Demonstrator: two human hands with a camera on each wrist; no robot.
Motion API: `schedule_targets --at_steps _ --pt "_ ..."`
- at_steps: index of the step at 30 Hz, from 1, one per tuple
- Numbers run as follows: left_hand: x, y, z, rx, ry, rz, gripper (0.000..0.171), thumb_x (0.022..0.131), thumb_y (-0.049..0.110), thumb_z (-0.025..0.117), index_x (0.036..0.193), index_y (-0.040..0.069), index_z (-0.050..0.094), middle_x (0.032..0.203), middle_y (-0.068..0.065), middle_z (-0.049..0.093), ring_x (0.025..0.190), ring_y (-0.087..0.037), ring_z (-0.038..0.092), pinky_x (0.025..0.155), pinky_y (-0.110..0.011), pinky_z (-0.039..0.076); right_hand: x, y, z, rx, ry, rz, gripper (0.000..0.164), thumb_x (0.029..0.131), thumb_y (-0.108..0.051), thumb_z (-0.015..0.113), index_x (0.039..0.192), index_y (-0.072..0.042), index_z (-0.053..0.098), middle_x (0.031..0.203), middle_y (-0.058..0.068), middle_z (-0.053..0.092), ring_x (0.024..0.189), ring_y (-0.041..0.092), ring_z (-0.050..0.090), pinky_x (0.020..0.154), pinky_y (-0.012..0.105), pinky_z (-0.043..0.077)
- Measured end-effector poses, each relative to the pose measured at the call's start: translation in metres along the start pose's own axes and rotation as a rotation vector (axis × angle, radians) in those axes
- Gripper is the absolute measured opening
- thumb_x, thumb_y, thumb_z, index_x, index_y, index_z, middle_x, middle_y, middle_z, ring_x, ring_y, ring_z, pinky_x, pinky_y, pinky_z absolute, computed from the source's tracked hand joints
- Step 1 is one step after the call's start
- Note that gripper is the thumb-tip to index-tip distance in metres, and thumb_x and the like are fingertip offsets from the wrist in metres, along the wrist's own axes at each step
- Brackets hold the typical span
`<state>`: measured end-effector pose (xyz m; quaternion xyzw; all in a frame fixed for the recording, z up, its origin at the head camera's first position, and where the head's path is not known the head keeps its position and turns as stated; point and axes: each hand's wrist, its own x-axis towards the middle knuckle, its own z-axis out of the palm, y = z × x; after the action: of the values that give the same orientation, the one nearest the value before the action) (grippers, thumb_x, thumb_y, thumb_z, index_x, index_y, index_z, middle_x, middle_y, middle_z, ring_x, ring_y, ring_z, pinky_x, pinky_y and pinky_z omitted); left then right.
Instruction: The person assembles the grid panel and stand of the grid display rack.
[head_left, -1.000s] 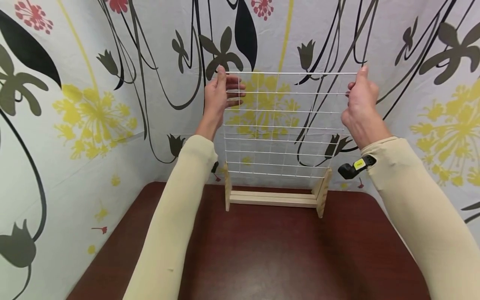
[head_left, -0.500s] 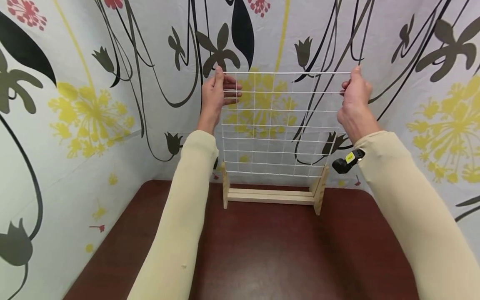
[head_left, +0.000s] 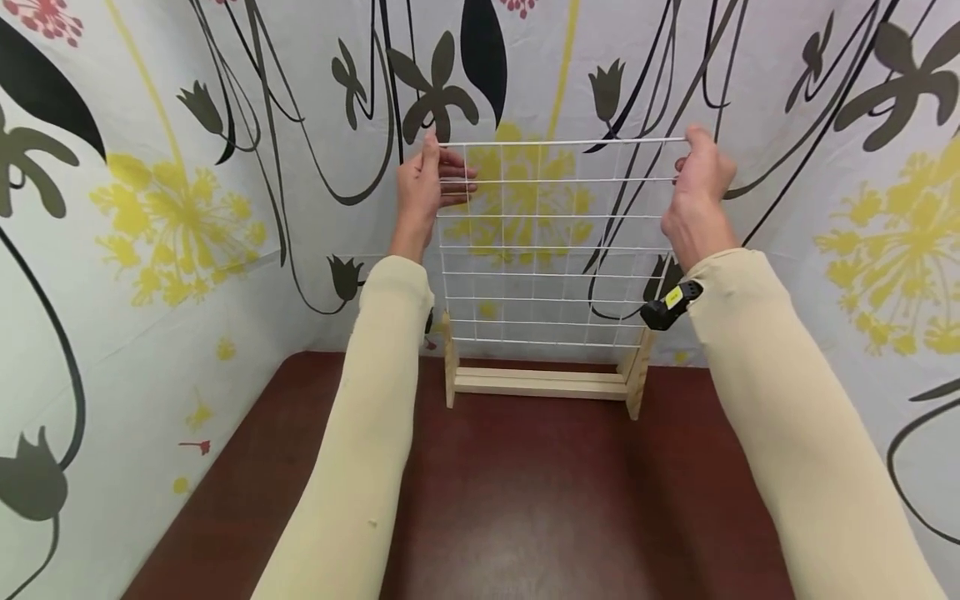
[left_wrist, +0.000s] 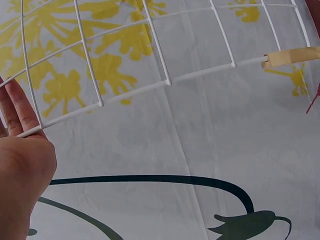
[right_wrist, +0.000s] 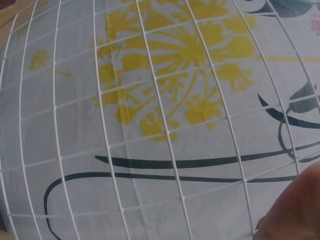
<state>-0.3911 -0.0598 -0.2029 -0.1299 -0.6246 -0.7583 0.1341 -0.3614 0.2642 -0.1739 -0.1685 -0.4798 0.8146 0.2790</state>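
A white wire grid panel (head_left: 555, 216) stands upright in a pale wooden stand (head_left: 540, 385), its lower end between the two side posts. My left hand (head_left: 420, 192) holds the panel's upper left edge, thumb in front and fingers reaching behind the wires. At the upper right corner, my right hand (head_left: 697, 192) grips the side with curled fingers. The left wrist view shows the left hand (left_wrist: 25, 165) around the panel's side wire, with the wooden post (left_wrist: 292, 56) at the far end. Only part of the right hand (right_wrist: 290, 212) appears in the right wrist view.
The stand rests near the back edge of a dark red-brown table (head_left: 517, 492). A patterned cloth (head_left: 225, 300) hangs close behind and on both sides. A small black device (head_left: 670, 306) with a yellow label sits at the right cuff.
The panel's top and my right hand have shifted slightly left, and the panel's top looks a little narrower. Both hands keep their hold. The head view has drifted slightly.
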Motion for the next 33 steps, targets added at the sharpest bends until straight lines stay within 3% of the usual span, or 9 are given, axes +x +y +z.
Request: schedule_targets --at_steps 6,14,24,33 --pt "-0.003 -0.001 -0.005 0.009 -0.015 -0.014 0.057 0.112 0.051 0.04 0.099 0.006 0.072 0.111 -0.021 0.08 0.094 -0.032 0.081 0.081 -0.037 0.066 0.001 0.004 -0.003 -0.038 -0.024 -0.023 0.036 0.096 -0.037 0.075 0.079 -0.018 0.05 0.079 -0.004 0.048 0.08 0.012 0.045 0.076 0.02 0.034" --pt "-0.004 -0.006 -0.012 0.0 -0.045 -0.015 0.058 0.112 0.051 0.041 0.1 0.004 0.072 0.106 -0.02 0.081 0.092 -0.03 0.082 0.087 -0.042 0.066 0.006 0.007 -0.011 -0.064 -0.088 -0.054 0.045 0.093 -0.031 0.077 0.065 -0.015 0.046 0.054 -0.007 0.042 0.05 0.01 0.031 0.044 0.022 0.024" --pt "-0.004 -0.016 -0.02 -0.011 -0.069 -0.011 0.061 0.111 0.052 0.04 0.102 0.002 0.072 0.113 -0.026 0.078 0.102 -0.039 0.079 0.089 -0.046 0.065 0.005 0.01 -0.018 -0.047 -0.181 -0.045 0.046 0.096 -0.027 0.075 0.065 -0.012 0.045 0.053 -0.005 0.036 0.048 0.011 0.026 0.046 0.023 0.023" --pt "-0.005 -0.019 -0.022 -0.019 -0.079 -0.018 0.061 0.111 0.053 0.041 0.102 0.001 0.072 0.118 -0.03 0.075 0.108 -0.044 0.076 0.084 -0.045 0.066 0.003 0.013 -0.023 -0.064 -0.203 -0.045 0.048 0.097 -0.031 0.076 0.066 -0.012 0.044 0.055 -0.005 0.035 0.05 0.01 0.026 0.048 0.023 0.023"
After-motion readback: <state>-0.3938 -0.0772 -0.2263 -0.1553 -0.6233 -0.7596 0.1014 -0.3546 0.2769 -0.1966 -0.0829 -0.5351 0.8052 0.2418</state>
